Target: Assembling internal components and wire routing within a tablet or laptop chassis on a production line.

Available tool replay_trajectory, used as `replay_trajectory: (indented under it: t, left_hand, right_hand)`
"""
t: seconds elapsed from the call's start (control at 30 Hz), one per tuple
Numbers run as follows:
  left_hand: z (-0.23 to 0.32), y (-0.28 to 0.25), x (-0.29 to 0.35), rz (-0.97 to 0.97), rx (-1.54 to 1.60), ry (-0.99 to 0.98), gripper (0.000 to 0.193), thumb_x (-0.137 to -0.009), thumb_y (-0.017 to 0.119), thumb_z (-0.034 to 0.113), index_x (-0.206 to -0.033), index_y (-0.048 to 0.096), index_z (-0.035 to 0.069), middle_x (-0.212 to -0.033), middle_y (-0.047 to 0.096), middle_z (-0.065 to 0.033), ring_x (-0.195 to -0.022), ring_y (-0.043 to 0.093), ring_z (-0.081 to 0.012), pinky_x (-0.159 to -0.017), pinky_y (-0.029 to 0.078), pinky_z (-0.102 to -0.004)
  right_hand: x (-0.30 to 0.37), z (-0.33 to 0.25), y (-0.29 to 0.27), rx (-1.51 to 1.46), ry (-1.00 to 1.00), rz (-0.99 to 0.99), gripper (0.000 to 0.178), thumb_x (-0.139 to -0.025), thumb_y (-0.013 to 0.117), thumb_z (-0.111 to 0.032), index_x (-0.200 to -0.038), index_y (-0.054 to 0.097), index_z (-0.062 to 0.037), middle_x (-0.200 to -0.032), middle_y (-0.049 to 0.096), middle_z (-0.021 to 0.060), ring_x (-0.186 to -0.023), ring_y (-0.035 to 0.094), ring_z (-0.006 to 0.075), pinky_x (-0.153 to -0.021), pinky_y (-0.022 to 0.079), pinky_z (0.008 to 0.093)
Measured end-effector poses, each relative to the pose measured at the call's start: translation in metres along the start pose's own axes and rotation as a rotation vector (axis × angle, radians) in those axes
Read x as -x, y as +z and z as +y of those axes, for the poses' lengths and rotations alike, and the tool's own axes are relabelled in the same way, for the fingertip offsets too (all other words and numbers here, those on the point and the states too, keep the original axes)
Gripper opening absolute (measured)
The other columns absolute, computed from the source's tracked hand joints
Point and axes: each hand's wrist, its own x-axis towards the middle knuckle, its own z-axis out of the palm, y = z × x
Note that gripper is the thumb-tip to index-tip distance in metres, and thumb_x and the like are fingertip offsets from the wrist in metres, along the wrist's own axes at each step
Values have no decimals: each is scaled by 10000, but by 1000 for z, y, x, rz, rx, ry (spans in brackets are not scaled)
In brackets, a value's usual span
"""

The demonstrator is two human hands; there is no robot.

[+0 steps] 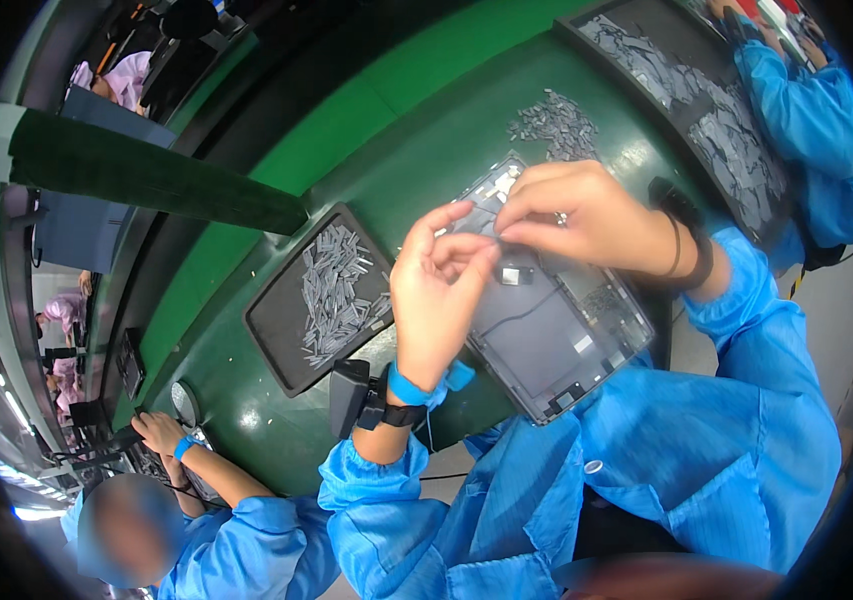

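Over a flat grey casing (536, 335) on the green table (256, 430), the left hand (443, 285) and right hand (581, 215) bring their fingertips close together; anything between them is too small to tell. Left of the casing, a dark tray (284, 300) holds grey strips (334, 275); small dark pieces (553, 122) lie beyond. A blue-sleeved co-worker (256, 545) sits at left.

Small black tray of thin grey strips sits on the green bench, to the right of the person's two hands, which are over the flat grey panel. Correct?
Wrong side: the head view shows the small black tray of thin grey strips on the green bench, to the left of the left hand and right hand, which are over the flat grey panel.
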Motion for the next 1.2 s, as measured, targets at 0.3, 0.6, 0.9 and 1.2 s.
replay_trajectory:
  t: [0.3,0.6,0.9,1.2]
  left_hand:
    - [-13,9,-27,30,-458,284,287,-856,638,-17,-1139,594,-16,-920,683,-99,-811,634,-120,-712,515,-261]
    - [-38,-7,-82,-7,-934,429,145,-800,656,93,-903,692,-1,-888,668,-143,-795,634,-304,-709,504,-366]
    - [-45,-2,-86,15,-1037,605,96,-798,664,67,-866,696,6,-864,663,-116,-812,624,-301,-721,495,-375]
    - [-42,0,-85,-12,-1050,638,91,-779,660,47,-858,682,8,-831,646,-118,-790,607,-313,-726,487,-398]
  right_hand:
    - [-1,37,-9,248,-153,38,113,-768,693,-91,-831,626,-26,-778,615,100,-756,612,307,-683,508,389]
    - [-11,88,1,683,-311,41,101,-715,642,-135,-722,553,-86,-791,495,38,-794,526,206,-687,449,328]
    - [-19,88,0,636,-224,-8,99,-745,620,-134,-744,550,-64,-802,531,58,-796,565,229,-686,479,353]
    - [-25,96,-6,567,-224,-145,82,-749,625,-112,-738,565,-57,-692,553,82,-684,606,271,-608,501,390]
